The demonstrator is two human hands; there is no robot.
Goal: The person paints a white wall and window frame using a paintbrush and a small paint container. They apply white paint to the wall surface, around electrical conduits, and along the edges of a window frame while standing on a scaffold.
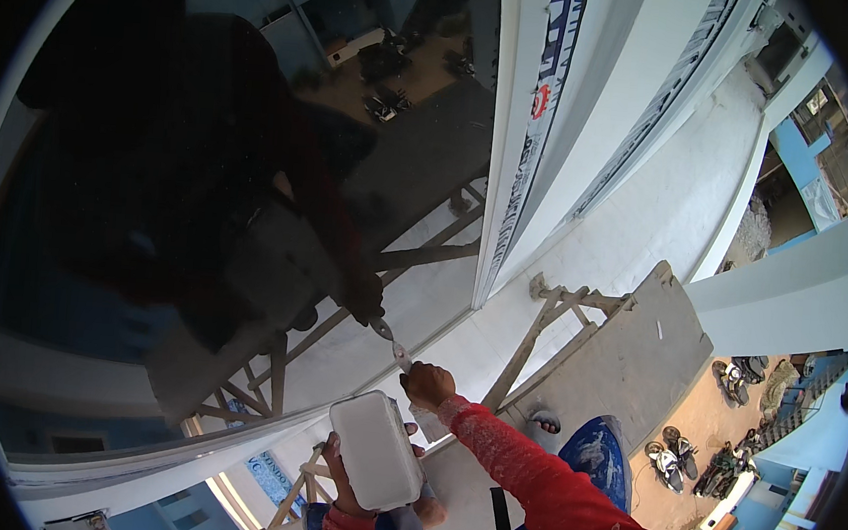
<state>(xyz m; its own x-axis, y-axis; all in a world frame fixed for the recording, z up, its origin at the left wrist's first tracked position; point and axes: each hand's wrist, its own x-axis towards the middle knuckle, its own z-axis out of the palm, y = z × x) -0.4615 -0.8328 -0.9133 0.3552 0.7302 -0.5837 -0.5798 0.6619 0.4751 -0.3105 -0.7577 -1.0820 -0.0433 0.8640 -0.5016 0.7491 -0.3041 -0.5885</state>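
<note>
Off-white box (375,451), rectangular, round-cornered; slim, pale hand tool (401,355)

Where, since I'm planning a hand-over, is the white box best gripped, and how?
Probably across its middle, at the two long sides, coming from underneath. The white box is a rounded rectangle, narrower across than along, with its broad face turned up toward the camera. The left hand shows at both long edges, which suggests that width suits one hand.
</note>
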